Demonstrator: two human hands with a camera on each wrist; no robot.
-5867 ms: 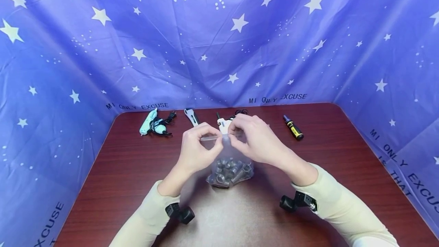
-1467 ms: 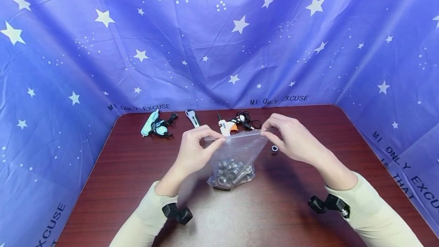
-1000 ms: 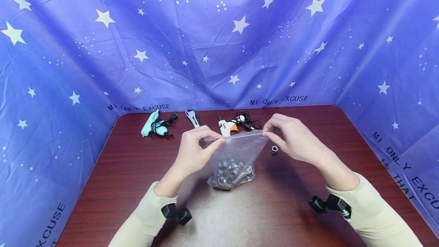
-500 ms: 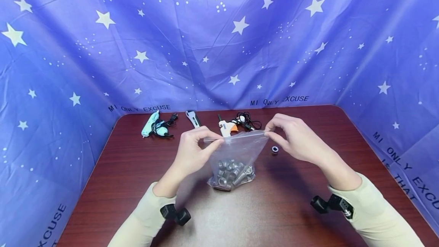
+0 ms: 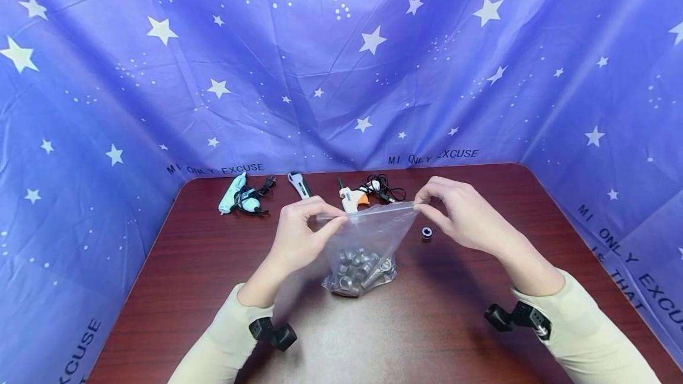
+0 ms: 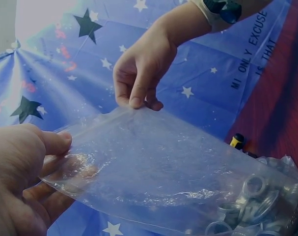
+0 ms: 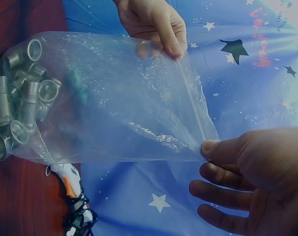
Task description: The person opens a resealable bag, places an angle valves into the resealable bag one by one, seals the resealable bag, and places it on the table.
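Observation:
A clear zip-lock bag stands at the middle of the table, its zip edge stretched between both hands. Several grey metal fittings, some threaded, lie in its bottom. My left hand pinches the zip edge near the left corner between thumb and fingers. At the right corner, my right hand pinches the same edge with thumb and forefinger, its other fingers loose in the right wrist view. The zip strip looks flat; whether it is sealed along its whole length I cannot tell.
Behind the bag lie a light-blue glue gun, a grey-handled cutter and a white-orange glue gun with black cord. A small metal ring-shaped piece sits beneath my right hand. A yellow-black screwdriver shows in the left wrist view.
Since the oldest frame my right hand has slid right along the bag's zip edge, from beside the left hand to the corner. Over the last second it shifted only slightly right.

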